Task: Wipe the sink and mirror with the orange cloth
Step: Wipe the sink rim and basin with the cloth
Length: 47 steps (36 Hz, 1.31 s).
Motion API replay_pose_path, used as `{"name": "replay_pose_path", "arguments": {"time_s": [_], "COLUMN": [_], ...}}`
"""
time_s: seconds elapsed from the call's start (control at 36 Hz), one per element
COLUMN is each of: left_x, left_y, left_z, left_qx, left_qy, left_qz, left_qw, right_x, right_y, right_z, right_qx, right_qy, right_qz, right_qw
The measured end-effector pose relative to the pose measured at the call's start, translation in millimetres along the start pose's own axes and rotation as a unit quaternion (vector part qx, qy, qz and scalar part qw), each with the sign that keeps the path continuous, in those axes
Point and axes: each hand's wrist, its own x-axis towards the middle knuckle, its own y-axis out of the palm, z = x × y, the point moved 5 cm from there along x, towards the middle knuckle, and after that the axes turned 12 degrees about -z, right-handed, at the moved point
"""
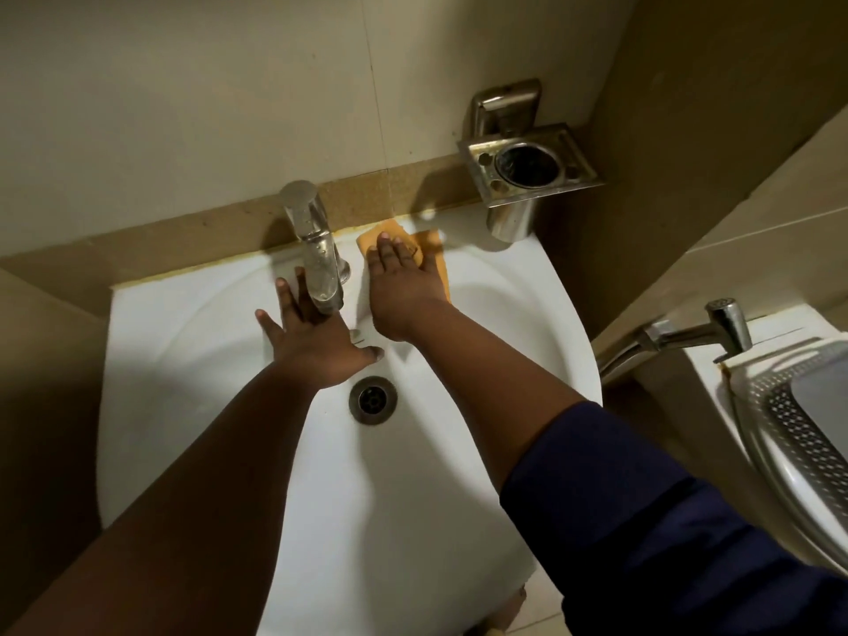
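Orange cloth (433,259): small, thin, flat on far rim of sink, just right of faucet base, against wall ledge; mostly covered by right hand (404,286) pressing flat with straight fingers.

Sink (192,406): white ceramic basin, rounded near edge, wall-mounted; round metal drain at centre; bowl surface looks smooth and glossy.

Mirror: not visible.

Cloth (435,263) on sink (183,406) rim right of tap (316,254), drain (372,399) in basin, holder (527,172) behind right.
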Motion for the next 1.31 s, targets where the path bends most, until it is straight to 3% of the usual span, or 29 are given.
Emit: {"name": "replay_pose_path", "arguments": {"time_s": [0.36,0.69,1.06,1.31], "left_x": [-5.3,-1.5,0.1,-1.6], "left_y": [-4.9,-0.8,1.6,-0.9], "left_z": [-4.6,-3.1,-1.7,-0.6], "left_qx": [0.008,-0.007,-0.006,-0.005], "left_qy": [0.004,0.001,0.003,0.006], "left_qz": [0.026,-0.01,-0.027,-0.01], "left_qw": [1.0,1.0,1.0,1.0], "right_x": [-30.1,-34.2,-9.2,-8.7], "right_y": [10.0,9.3,6.8,1.9], "right_z": [-18.4,-15.7,8.9,-29.6], "right_qx": [0.02,0.005,-0.034,-0.002], "right_qy": [0.025,0.008,-0.086,0.009], "right_qz": [-0.011,-0.027,-0.011,-0.041], "right_qw": [0.999,1.0,0.996,0.999]}}
